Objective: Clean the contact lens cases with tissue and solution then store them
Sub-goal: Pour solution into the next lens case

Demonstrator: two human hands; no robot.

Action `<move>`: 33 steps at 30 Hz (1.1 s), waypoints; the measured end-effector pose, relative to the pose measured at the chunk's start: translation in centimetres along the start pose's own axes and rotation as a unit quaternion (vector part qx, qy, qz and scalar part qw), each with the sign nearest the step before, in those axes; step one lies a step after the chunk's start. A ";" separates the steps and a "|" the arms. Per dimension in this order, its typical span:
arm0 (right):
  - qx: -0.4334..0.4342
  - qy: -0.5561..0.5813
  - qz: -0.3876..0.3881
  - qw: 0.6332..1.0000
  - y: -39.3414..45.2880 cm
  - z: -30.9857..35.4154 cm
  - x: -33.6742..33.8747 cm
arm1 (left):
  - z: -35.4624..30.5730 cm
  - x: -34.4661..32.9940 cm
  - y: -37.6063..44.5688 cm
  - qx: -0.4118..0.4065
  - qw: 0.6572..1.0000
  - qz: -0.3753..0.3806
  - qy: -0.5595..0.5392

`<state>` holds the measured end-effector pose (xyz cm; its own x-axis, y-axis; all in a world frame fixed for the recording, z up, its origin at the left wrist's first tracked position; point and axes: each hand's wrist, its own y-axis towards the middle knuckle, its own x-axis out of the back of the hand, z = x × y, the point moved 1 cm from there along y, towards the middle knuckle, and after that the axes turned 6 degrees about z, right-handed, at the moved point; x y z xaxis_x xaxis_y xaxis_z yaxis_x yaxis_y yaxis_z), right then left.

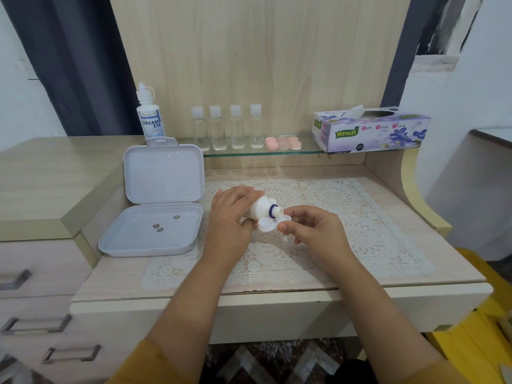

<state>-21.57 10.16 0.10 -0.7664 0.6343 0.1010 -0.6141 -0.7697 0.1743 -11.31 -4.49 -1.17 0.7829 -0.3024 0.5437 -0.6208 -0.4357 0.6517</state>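
My left hand (231,214) grips a small white solution bottle (260,207), tipped on its side with the uncapped nozzle pointing right. The nozzle sits just over a white contact lens case (270,224) that my right hand (313,230) pinches by its right end above the lace mat (346,217). Pink lens cases (282,143) lie on the glass shelf (263,153). A tissue box (371,130) stands at the shelf's right end. An open white storage box (155,214) lies to the left with three small dark items in its base.
A Dream Eye solution bottle (151,115) stands behind the storage box. Several clear small bottles (227,128) line the glass shelf. Drawers (36,286) with metal handles are at the lower left. The desk's front edge (277,300) runs below my forearms.
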 end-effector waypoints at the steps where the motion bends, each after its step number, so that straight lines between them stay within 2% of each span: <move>1: 0.000 0.001 0.000 1.000 0.0 0.0 0.0 | -0.1 0.0 0.0 0.001 1.000 -0.002 0.000; 8: 0.002 0.001 -0.002 1.000 -0.1 0.1 0.0 | -0.7 0.3 -0.1 0.039 0.999 -0.007 -0.019; 12: 0.004 -0.004 -0.006 1.000 -0.1 0.0 0.0 | -0.4 0.5 0.1 0.113 0.992 -0.021 -0.046; 17: -0.002 -0.014 -0.014 1.000 0.0 -0.3 0.1 | -1.0 1.1 0.3 0.189 0.968 -0.067 -0.149; 20: -0.005 -0.020 -0.024 1.000 0.1 -0.4 0.1 | -0.7 1.2 0.2 0.234 0.957 -0.072 -0.155; 33: -0.019 -0.039 -0.034 0.998 0.1 -0.4 0.0 | -0.2 1.0 0.2 0.272 0.952 -0.072 -0.122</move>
<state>-21.71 10.03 -0.27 -0.7067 0.6878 0.1662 -0.6719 -0.7259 0.1468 -10.71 -4.69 -0.38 0.8853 -0.3656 0.2873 -0.4460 -0.8422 0.3029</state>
